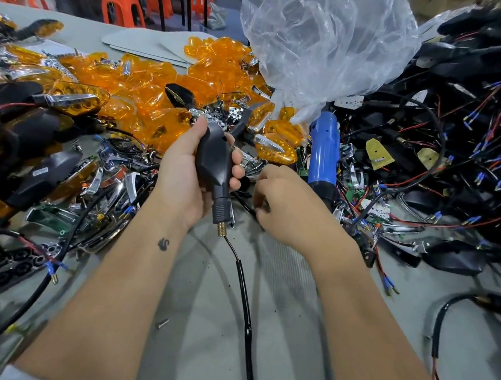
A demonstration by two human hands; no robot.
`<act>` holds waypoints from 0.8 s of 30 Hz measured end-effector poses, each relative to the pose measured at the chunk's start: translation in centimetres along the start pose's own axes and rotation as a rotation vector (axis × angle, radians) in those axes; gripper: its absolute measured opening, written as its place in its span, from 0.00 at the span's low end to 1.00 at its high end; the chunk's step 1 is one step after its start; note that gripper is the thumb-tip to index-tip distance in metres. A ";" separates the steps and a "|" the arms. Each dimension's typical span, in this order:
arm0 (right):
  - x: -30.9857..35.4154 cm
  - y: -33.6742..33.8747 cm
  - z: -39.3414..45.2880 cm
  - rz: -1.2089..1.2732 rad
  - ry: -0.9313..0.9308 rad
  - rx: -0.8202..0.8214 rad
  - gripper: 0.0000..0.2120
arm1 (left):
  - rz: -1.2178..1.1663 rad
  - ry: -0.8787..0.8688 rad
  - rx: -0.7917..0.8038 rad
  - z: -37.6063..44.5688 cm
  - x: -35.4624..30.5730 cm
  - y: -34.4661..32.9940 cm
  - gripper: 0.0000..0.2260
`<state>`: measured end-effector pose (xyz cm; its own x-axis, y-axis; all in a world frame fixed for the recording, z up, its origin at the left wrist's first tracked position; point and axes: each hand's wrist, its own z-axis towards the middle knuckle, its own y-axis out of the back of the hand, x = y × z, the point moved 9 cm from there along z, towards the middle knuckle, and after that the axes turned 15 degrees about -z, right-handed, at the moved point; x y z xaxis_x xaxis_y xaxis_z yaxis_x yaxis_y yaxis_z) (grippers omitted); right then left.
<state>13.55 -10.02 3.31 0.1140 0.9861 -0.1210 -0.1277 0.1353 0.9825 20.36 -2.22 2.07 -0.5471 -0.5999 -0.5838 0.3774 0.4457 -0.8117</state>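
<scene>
Seeing the left hand [181, 172] wrapped round the black lamp housing [214, 157] just above the surface [197, 350], I'd keep its wire [243, 285] hanging free while the right hand [285, 206], curled beside it (can't tell if it's holding anything), picks parts.

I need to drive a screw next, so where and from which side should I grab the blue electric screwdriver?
The left hand grips the black lamp housing, so use the right hand. Wrap it round the middle of the blue electric screwdriver, on its straight barrel, probably coming from its left: the plastic bag drapes its far end and tangled wires crowd its right.
</scene>
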 end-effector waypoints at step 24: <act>-5.0 2.2 -1.9 0.825 -0.450 -0.416 0.08 | -0.078 0.078 0.184 -0.5 1.3 -2.0 0.18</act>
<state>10.84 -14.49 5.79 0.1845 0.6711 0.7180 -0.6551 -0.4607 0.5989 18.53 -3.59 2.90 -0.6335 -0.5712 -0.5219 0.4582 0.2666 -0.8479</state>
